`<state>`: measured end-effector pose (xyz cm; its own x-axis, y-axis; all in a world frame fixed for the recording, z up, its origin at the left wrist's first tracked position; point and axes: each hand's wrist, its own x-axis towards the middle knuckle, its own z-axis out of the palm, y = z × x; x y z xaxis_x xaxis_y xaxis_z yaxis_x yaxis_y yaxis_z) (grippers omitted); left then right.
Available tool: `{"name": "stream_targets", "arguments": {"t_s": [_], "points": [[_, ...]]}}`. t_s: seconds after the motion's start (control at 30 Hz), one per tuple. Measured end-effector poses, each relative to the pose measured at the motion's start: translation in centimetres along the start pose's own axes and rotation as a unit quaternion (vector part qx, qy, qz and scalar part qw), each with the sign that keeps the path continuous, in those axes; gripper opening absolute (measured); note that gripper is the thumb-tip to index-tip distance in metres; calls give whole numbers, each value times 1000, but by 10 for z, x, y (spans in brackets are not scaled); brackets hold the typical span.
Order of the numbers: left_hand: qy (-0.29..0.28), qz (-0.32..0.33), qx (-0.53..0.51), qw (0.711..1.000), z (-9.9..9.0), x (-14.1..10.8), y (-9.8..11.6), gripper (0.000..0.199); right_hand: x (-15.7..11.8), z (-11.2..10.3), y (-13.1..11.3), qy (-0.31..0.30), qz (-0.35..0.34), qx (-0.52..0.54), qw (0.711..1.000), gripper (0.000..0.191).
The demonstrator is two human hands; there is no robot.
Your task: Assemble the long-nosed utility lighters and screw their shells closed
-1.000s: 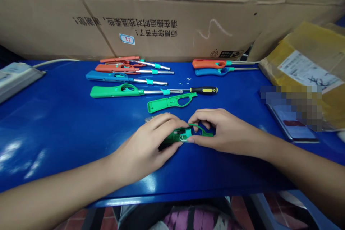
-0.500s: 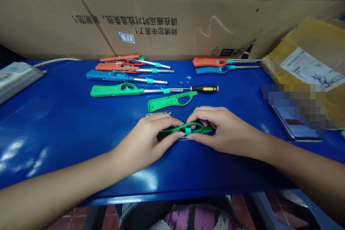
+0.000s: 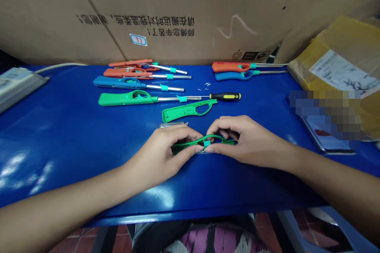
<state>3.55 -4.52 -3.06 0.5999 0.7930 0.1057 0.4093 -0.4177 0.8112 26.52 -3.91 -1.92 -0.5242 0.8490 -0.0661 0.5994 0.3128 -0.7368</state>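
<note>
Between both hands is a green lighter shell half (image 3: 218,138), tilted on its edge over the table. My left hand (image 3: 168,148) is closed around its left end, thumb along the lower side. My right hand (image 3: 240,138) pinches near the trigger opening, its thumb by a small teal trigger piece (image 3: 207,143). Thin wire shows beneath the fingertips; its ends are hidden. Just beyond lies the other green shell half (image 3: 181,112), inside upward. A clear and metal part (image 3: 172,125) sits partly hidden behind my left hand.
Long-necked lighters in green (image 3: 124,98), blue (image 3: 118,82) and orange (image 3: 127,72) lie at the back left. A screwdriver (image 3: 225,97) and tiny screws (image 3: 207,84) are behind the hands. Right: a phone (image 3: 329,142) and yellow-taped package (image 3: 335,43). A large carton (image 3: 190,12) stands behind.
Both hands keep hold of the green shell half with almost the same grip. The right fingers have shifted very slightly; the whole view has moved a little.
</note>
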Motion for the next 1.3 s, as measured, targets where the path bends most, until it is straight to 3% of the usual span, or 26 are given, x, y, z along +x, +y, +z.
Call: {"name": "stream_targets", "arguments": {"t_s": [0.33,0.53,0.67,1.3], "points": [[7,-7,-15,1000,1,2,3,8,2,3,-1,9,36,45,998,11],[-2,8,-20,1000,4,-1,-1,16,2,0,-2,-32,96,119,988,14],[12,13,-36,999,6,-2,-2,30,2,-2,-3,-43,102,118,987,14],[9,39,-42,998,12,-7,-1,29,0,-5,-7,-74,116,72,988,14]]}}
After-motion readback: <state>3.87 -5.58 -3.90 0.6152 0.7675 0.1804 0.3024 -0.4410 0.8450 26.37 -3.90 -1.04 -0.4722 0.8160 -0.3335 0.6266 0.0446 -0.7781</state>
